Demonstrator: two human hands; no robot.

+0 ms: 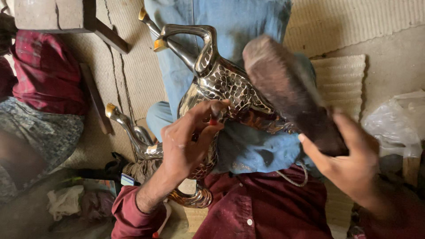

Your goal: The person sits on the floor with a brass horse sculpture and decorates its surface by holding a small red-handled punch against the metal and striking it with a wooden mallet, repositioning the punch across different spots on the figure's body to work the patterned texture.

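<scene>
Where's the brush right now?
Head view, right of centre: the brush is in the right hand, its bristles against the metal swan on the lap.

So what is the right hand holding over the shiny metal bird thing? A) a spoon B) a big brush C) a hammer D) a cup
B: the right hand grips a big brush with dark bristles, held over the shiny metal swan-shaped vessel, which lies on a blue cloth in the lap, while the left hand touches the vessel's body.
</scene>
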